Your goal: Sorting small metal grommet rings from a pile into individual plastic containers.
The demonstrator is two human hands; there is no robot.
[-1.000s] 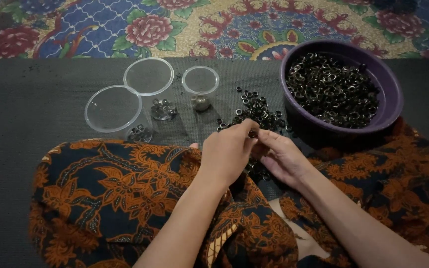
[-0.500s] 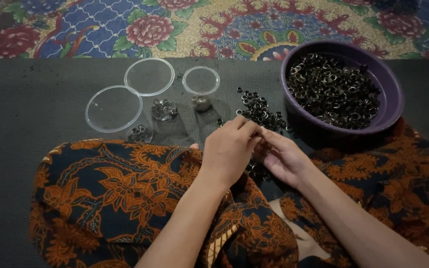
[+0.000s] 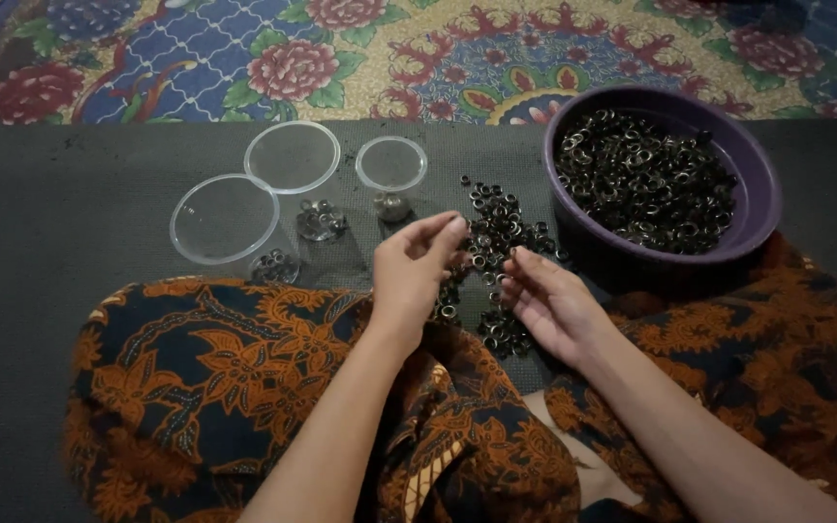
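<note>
A loose pile of small dark metal rings (image 3: 496, 223) lies on the dark grey mat (image 3: 70, 242) in front of me. My left hand (image 3: 414, 266) hovers at the pile's left edge, thumb and fingers pinched together; whether a ring sits between them is hidden. My right hand (image 3: 549, 300) rests palm up just right of the pile, fingers spread, touching the nearest rings. A purple bowl (image 3: 762, 184) heaped with the same rings stands at the right, close to my right hand.
Three clear plastic cups (image 3: 225, 218) (image 3: 293, 157) (image 3: 391, 163) stand left of the pile, each with a few rings at the bottom. My lap is covered by orange and black patterned cloth (image 3: 225, 378). A flowered carpet (image 3: 360, 48) lies beyond the mat.
My hands have drawn apart. The left hand lifted slightly with fingers pinched, and the right hand turned palm up and opened beside the pile.
</note>
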